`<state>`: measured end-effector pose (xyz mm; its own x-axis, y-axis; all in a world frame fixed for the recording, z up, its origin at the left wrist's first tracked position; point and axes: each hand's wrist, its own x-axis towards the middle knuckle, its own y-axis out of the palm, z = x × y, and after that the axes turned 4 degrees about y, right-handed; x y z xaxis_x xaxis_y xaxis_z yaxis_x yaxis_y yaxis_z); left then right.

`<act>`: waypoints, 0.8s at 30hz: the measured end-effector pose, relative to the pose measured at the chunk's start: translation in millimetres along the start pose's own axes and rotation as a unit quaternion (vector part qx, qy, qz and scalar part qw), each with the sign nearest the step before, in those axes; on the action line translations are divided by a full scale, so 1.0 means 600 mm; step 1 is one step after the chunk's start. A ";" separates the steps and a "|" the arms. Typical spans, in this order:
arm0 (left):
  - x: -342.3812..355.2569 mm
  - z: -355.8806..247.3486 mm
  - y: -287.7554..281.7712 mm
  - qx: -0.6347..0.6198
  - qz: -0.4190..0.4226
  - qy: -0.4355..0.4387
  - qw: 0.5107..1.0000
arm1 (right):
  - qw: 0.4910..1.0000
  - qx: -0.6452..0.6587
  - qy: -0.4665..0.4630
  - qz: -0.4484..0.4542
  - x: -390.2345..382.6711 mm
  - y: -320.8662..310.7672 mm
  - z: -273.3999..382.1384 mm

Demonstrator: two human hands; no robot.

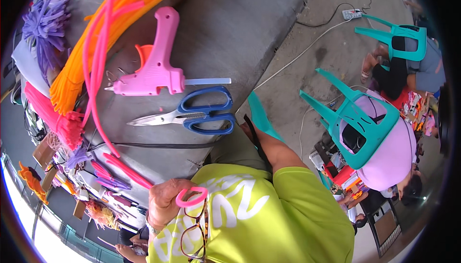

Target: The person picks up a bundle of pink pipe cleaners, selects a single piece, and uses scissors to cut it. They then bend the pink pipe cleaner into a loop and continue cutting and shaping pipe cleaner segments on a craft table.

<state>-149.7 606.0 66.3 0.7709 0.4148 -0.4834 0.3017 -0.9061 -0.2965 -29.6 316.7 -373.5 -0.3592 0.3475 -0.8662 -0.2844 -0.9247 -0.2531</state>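
Grey surface (230,37) spreads ahead of the left hand (168,198), which pinches a looped pink fuzzy strip (191,203); ahead of that hand lie blue-handled scissors (178,118) and, farther off, a pink glue gun (153,74); the right hand is hidden, its hold unclear

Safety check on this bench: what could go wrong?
Blue-handled metal scissors lie near the edge of the grey tabletop; a knock might drop them.
Pink plastic glue gun points toward fuzzy pink stems; if hot, it could scorch them.
Left hand holds a fuzzy pink loop beside tortoiseshell glasses; they might tangle.
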 end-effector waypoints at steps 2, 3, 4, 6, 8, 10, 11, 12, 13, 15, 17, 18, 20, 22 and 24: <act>-0.006 0.012 0.000 -0.007 0.004 -0.027 1.000 | 1.000 -0.008 0.002 0.000 -0.009 -0.027 -0.013; -0.007 0.019 0.002 -0.011 0.005 -0.041 0.999 | 1.000 -0.010 0.004 -0.002 -0.015 -0.039 -0.022; -0.008 0.023 0.003 -0.019 0.003 -0.052 0.998 | 1.000 -0.014 0.006 -0.006 -0.021 -0.051 -0.032; -0.007 0.025 0.005 -0.022 -0.002 -0.033 0.999 | 1.000 -0.013 0.007 -0.015 -0.031 -0.067 -0.047; -0.004 0.026 0.009 -0.019 -0.013 -0.012 1.000 | 0.999 -0.016 0.005 -0.032 -0.032 -0.096 -0.062; -0.008 0.027 0.014 -0.023 -0.020 -0.002 1.000 | 0.998 -0.017 0.000 -0.054 -0.039 -0.126 -0.071; -0.006 0.028 0.012 -0.025 -0.012 0.003 1.000 | 0.998 -0.007 0.002 -0.062 -0.047 -0.131 -0.069; 0.002 0.018 0.004 0.003 0.005 -0.005 1.000 | 0.997 0.001 0.004 -0.074 -0.051 -0.137 -0.070; 0.009 0.023 0.003 0.009 -0.004 0.003 1.000 | 0.995 0.008 0.007 -0.096 -0.048 -0.145 -0.066; 0.006 0.021 0.006 0.021 -0.029 0.010 0.999 | 0.993 0.009 0.023 -0.111 -0.034 -0.130 -0.064; 0.014 0.022 0.002 0.022 -0.023 0.031 0.999 | 0.987 0.030 0.052 -0.148 -0.028 -0.102 -0.054; 0.015 0.025 -0.001 0.028 -0.016 0.038 0.999 | 0.982 0.043 0.063 -0.171 -0.023 -0.080 -0.050; 0.000 0.028 0.004 0.019 -0.013 0.033 0.999 | 0.960 0.069 0.066 -0.264 -0.001 -0.035 -0.058; -0.010 0.035 0.006 -0.002 -0.019 0.046 0.999 | 0.903 0.110 0.045 -0.413 0.010 0.007 -0.075; -0.012 0.046 0.003 -0.020 -0.018 0.061 0.998 | 0.867 0.124 0.023 -0.483 0.013 0.016 -0.087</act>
<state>-170.3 603.7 46.5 0.8210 0.4368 -0.3676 0.3510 -0.8940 -0.2786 11.1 302.8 -405.1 0.1866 0.9289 -0.3198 -0.6175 -0.1423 -0.7736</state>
